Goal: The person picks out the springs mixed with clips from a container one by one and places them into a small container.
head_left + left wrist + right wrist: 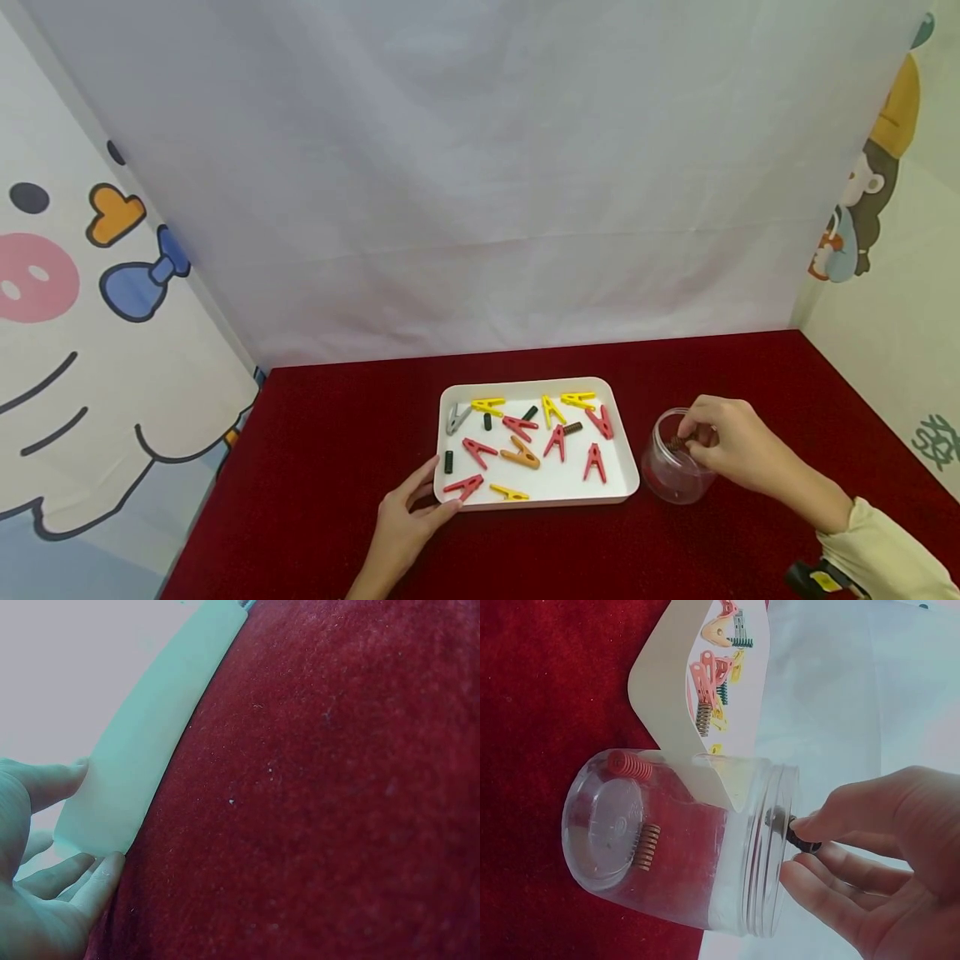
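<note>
My right hand (723,437) pinches a dark coil spring (795,831) at the mouth of a clear plastic jar (678,479). Inside the jar, the right wrist view shows a red spring (630,764) and a brown spring (646,847) near the bottom. To the left of the jar lies a white tray (543,493), its near left corner held between the thumb and fingers of my left hand (405,521). Red clips (594,461), yellow clips (510,492), an orange clip (521,454) and a grey clip (456,418) are spread over the tray.
Among the clips in the tray are dark springs (448,462) and a brown spring (573,428). A dark red cloth (330,467) covers the table. Behind it hangs a white curtain (487,208), with printed panels at both sides.
</note>
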Motion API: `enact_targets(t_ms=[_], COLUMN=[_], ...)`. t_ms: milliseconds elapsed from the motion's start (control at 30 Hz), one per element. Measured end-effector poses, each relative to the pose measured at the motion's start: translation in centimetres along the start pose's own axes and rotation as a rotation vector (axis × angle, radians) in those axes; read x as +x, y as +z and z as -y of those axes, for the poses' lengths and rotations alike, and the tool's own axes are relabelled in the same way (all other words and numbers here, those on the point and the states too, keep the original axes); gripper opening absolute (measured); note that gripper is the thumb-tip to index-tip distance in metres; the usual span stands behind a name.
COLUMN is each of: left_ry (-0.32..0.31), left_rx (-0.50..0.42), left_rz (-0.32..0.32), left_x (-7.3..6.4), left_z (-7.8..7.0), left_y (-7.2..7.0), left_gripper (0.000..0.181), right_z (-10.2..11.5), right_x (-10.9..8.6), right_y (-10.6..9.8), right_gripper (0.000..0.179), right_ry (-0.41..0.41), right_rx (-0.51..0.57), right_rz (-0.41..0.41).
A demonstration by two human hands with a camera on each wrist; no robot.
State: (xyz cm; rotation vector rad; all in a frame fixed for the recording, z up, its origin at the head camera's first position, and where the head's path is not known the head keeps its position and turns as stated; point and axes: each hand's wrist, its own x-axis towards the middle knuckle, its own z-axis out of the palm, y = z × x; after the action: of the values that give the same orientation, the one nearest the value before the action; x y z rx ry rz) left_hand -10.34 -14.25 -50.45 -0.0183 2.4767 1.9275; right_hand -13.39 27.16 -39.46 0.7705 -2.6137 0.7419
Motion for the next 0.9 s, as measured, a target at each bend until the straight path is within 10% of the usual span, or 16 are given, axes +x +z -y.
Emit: enact_targets(t_ms=[900], left_ry=[-0.004], left_rx=[0.006], left_rz=[0.0], left_x=[-0.02], left_z=[0.02], left_y=[0.0], left_gripper=[0.071], right_z=[0.19], right_x=[0.28], right_y=[0.1], right_gripper=[0.032], right_ry=[-0.005], right_rx=[-0.015], right_rz=[0.006])
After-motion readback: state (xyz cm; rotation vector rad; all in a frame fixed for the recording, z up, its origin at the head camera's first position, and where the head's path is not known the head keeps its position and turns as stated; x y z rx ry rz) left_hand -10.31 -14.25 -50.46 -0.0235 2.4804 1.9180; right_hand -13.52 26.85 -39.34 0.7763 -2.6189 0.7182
